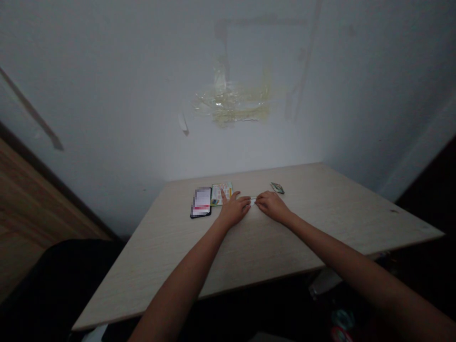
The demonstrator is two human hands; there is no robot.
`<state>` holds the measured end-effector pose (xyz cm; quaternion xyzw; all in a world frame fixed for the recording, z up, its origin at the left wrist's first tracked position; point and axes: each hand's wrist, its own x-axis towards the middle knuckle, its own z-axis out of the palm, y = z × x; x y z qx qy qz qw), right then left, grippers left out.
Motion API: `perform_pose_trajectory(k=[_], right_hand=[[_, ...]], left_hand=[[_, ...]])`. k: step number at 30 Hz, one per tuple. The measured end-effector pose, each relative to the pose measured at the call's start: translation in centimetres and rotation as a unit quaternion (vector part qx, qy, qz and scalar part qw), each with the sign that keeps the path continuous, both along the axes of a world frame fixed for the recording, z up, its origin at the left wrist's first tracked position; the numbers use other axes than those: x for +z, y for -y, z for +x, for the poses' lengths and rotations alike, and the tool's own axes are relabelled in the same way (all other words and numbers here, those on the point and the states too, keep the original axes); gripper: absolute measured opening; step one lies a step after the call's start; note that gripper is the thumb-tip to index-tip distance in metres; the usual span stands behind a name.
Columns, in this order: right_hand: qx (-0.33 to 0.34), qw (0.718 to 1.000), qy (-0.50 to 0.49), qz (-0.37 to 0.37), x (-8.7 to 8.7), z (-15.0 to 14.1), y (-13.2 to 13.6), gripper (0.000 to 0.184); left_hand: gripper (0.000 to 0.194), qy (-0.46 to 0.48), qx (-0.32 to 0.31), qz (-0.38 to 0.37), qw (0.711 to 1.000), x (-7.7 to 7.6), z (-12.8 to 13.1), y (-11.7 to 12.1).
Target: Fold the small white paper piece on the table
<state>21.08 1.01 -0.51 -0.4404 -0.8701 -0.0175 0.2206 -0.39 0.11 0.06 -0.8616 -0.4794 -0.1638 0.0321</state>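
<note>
A small strip of white paper [252,201] lies on the table between my two hands, mostly covered by fingers. At its left end, the thumb and forefinger of my left hand [233,210] are closed on the paper, while the outer fingers spread over a printed booklet [216,194]. My right hand [273,205] pinches the other end with its fingers bunched together. Just beyond the right hand is a small folded printed piece [277,188], too small to identify.
A phone [201,203] with its screen lit lies left of the booklet. The pale wooden table [171,247] meets a wall [142,95] marked with old tape [235,104]. Dark items sit below the table's front edge.
</note>
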Motion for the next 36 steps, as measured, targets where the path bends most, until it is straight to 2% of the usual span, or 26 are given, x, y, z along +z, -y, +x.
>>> perform_pose_trajectory(k=[11,25,30,36], right_hand=[[-0.027,0.999,0.044,0.008,0.0,-0.6,-0.2,0.026],[-0.029,0.995,0.094,0.021,0.4,-1.2,0.8,0.028],[-0.018,0.996,0.082,-0.009,0.5,-1.0,1.2,0.029],[0.004,0.999,0.035,-0.018,-0.5,-0.4,1.2,0.030]], left_hand=[[0.038,0.000,-0.014,-0.031,0.999,-0.2,-0.6,-0.5],[0.036,0.000,-0.016,-0.050,0.999,0.0,-1.2,-0.5],[0.036,0.000,-0.020,-0.056,0.998,-0.2,-1.3,-0.7],[0.035,0.006,-0.020,-0.049,0.999,-0.3,-1.3,-0.8]])
